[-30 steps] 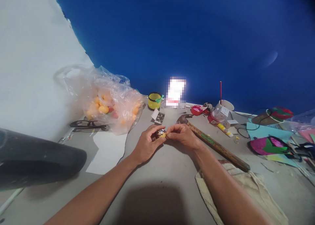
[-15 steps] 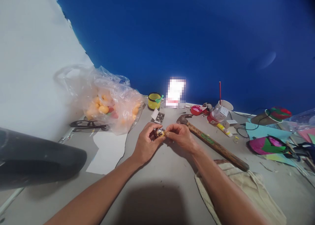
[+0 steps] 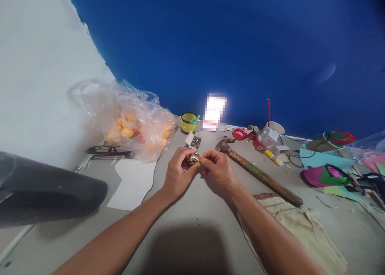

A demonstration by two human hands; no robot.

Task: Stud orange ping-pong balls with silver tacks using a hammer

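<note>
Pinching a small studded ball (image 3: 194, 159) between their fingertips, the left hand (image 3: 177, 174) and right hand (image 3: 218, 167) both grip it, its yellow side now turned further away than a second ago, a hammer (image 3: 258, 172) lying just beyond the right hand.

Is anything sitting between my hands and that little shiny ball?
Nothing visible. The left hand and right hand both pinch the shiny ball at their fingertips. The hammer lies apart, to the right.

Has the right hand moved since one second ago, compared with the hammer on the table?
Yes, slightly. The right hand has shifted left, away from the hammer, while its fingers still pinch the small shiny ball.
</note>
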